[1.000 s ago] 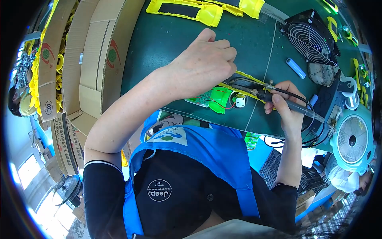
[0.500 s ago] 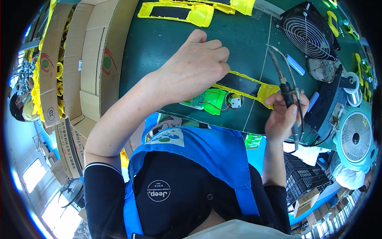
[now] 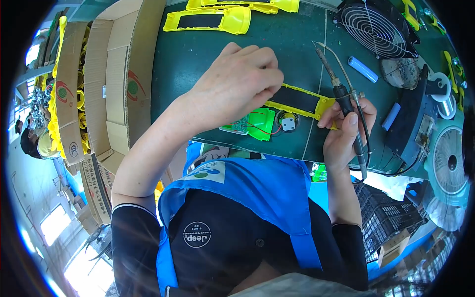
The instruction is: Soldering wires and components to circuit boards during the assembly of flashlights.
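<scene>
Your left hand (image 3: 240, 84) is curled, with the knuckles up, over the left end of the long yellow case (image 3: 299, 100), the landmark for every place here. Its fingers are drawn in narrow, and you cannot tell from this view whether they pinch anything. Your right hand (image 3: 346, 127) is at the case's right end, closed around the dark handle of a soldering iron (image 3: 341, 95). A thin tube (image 3: 341, 63) runs alongside the iron, and the iron's tip points away from you, past the case's far side. Your right fingertips overlap the case's end, but whether they touch it is unclear.

The case lies on the green desk (image 3: 190, 69) with its dark inner strip facing up. Just on your side of the case are a green circuit board (image 3: 236, 125), a bright green piece (image 3: 261, 124) and a round part with a pale plate (image 3: 288, 123); red wires run among them. Well beyond the case, to its left, are more yellow cases (image 3: 208, 21). Beyond its right end are a blue cylinder (image 3: 362, 69) and a black fan (image 3: 375, 30). Farther right of the case are a second blue cylinder (image 3: 391, 117), a spool (image 3: 447, 105) and a turquoise fan (image 3: 450, 161). Well left of the case stands an open cardboard box (image 3: 118, 81).
</scene>
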Motion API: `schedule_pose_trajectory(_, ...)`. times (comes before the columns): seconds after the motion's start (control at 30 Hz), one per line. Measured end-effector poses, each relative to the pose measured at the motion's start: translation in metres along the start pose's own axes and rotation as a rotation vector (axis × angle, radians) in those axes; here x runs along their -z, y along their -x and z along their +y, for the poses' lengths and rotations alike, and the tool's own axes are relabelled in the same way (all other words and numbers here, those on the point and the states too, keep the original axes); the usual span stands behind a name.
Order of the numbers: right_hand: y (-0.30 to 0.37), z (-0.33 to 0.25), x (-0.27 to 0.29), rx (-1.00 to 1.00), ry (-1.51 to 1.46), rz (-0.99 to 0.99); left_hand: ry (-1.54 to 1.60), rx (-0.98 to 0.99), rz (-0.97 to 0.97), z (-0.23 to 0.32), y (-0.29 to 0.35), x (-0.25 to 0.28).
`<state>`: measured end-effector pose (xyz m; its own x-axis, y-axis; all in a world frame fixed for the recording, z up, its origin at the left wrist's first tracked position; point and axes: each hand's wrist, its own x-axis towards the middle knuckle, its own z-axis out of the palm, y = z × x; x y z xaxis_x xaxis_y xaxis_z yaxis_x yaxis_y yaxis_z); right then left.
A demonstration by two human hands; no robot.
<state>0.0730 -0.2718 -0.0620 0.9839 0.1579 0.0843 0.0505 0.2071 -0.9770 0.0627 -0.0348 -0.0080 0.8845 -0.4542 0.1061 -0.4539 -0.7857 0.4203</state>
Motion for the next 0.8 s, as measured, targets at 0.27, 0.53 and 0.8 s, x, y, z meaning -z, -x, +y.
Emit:
schedule_pose_trajectory(0.27, 0.000, 0.002, 0.000, 0.003, -0.019, -0.019, -0.130, 0.267, -0.191, 0.012, -0.016, -0.001)
schedule_pose_trajectory(0.53, 0.001, -0.001, -0.003, -0.003, 0.049, -0.020, -0.003, 0.223, 0.002, 0.002, -0.003, -0.003)
schedule_pose_trajectory(0.8, -0.001, -0.001, -0.001, -0.025, -0.004, -0.011, -0.058, 0.496, 0.219, -0.019, 0.023, 0.037)
